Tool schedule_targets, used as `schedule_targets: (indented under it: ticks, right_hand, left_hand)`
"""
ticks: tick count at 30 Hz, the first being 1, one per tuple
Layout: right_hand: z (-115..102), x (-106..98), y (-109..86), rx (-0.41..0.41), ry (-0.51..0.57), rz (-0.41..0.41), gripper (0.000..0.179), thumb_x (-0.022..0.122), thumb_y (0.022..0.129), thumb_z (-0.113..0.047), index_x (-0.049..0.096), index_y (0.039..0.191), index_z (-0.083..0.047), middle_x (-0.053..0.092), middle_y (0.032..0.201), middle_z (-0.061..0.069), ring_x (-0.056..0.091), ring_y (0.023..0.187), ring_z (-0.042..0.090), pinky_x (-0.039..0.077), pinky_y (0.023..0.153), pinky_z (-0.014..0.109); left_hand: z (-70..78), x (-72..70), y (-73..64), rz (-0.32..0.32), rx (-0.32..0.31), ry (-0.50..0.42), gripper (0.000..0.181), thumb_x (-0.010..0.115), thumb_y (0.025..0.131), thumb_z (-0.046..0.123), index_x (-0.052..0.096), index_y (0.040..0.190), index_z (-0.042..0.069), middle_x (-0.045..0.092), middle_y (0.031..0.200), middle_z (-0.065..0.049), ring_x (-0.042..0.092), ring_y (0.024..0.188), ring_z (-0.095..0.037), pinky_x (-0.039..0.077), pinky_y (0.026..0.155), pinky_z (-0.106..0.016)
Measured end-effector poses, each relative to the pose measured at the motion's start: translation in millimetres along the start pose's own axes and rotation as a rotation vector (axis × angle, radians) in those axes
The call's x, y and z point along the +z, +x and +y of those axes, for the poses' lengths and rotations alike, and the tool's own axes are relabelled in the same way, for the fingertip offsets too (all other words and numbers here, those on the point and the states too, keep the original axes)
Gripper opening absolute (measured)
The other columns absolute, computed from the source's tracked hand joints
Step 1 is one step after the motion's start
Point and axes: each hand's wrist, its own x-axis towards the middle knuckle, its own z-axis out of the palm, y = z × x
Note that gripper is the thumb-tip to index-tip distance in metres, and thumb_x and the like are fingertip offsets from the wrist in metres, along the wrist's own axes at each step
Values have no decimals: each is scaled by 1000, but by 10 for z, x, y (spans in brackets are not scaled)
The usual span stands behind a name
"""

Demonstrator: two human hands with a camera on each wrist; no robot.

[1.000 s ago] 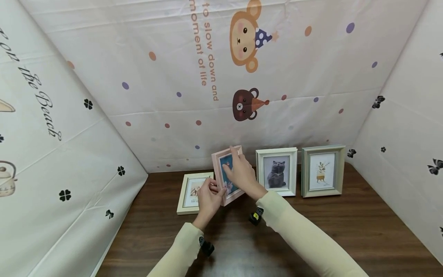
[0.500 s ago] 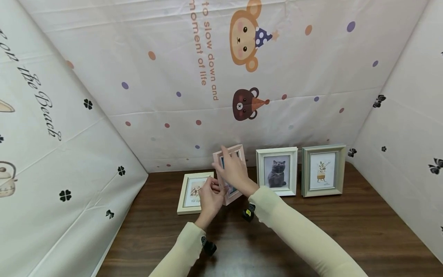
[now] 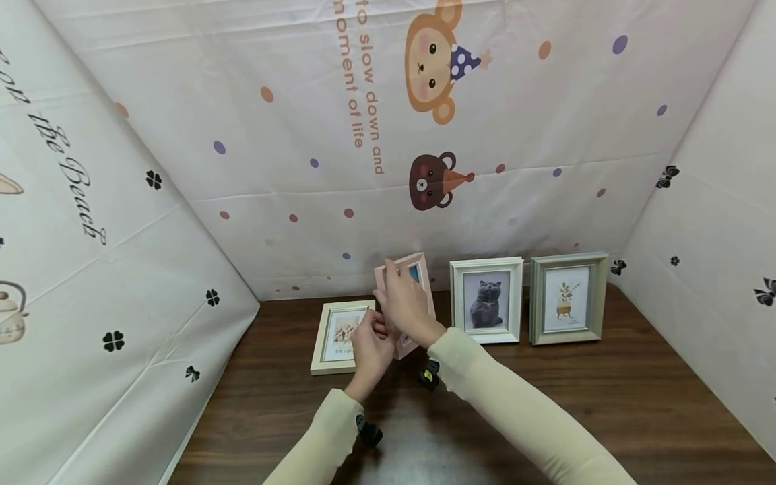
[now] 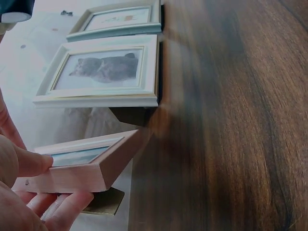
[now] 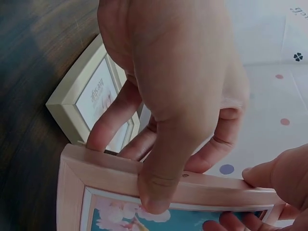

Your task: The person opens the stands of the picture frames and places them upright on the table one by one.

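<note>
My left hand (image 3: 371,350) pinches the lower left side of a pink picture frame (image 4: 72,179), thumb on its front and fingers behind. The frame stands leaning and angled, with a pink-blossom photo on blue (image 5: 183,220) partly hidden by my hands. My right hand (image 3: 407,306) reaches across its upper front; in the right wrist view the thumb presses the side edge and the fingertips touch the glass. Behind the frame, a dark stand leg (image 4: 109,201) shows in the left wrist view. Close to my left hand is a cream picture frame (image 3: 330,368).
To the right stand a white picture frame (image 3: 456,296) with a grey cat photo and a grey-green one (image 3: 597,296) with a plant print. Printed cloth walls (image 3: 291,148) rise behind and beside the dark wooden table (image 3: 497,404).
My right hand has slid left across the pink picture frame's front, its thumb now at the left edge. My left hand keeps its grip, with the frame shifted only slightly.
</note>
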Motion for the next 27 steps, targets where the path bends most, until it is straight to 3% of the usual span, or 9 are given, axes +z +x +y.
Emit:
schedule_targets:
  ticks: [8, 16, 24, 27]
  right_hand:
    - [-2, 13, -5, -29, 3, 47, 60, 70, 99, -18, 43, 151, -2, 57, 131, 24, 67, 81, 34, 55, 68, 45]
    - [-4, 0, -23, -8, 41, 15, 60, 66, 102, -18, 40, 154, -4, 54, 136, 25, 64, 78, 31, 54, 66, 41]
    - [51, -22, -57, -9, 78, 1, 60, 66, 101, -15, 41, 154, -3, 53, 140, 24, 66, 93, 34, 56, 76, 44]
    - [79, -33, -70, 6, 94, -23, 60, 66, 102, -16, 41, 154, -4, 52, 143, 22, 64, 106, 36, 55, 87, 48]
  left_hand:
    - [-2, 3, 2, -13, 40, 5, 21, 82, 81, 6, 63, 87, 10, 65, 68, 1, 59, 57, -6, 50, 57, -25]
    - [-5, -1, -4, -17, 45, -6, 22, 82, 80, 5, 62, 86, 11, 65, 67, 3, 59, 56, -5, 50, 56, -24]
    - [23, -65, -20, -93, 39, 2, 24, 87, 80, 12, 65, 89, 14, 65, 69, 4, 62, 58, -6, 53, 57, -25]
    - [22, -93, -22, -130, 42, 3, 23, 88, 82, 16, 66, 90, 14, 66, 70, 4, 63, 59, -5, 54, 58, -26]
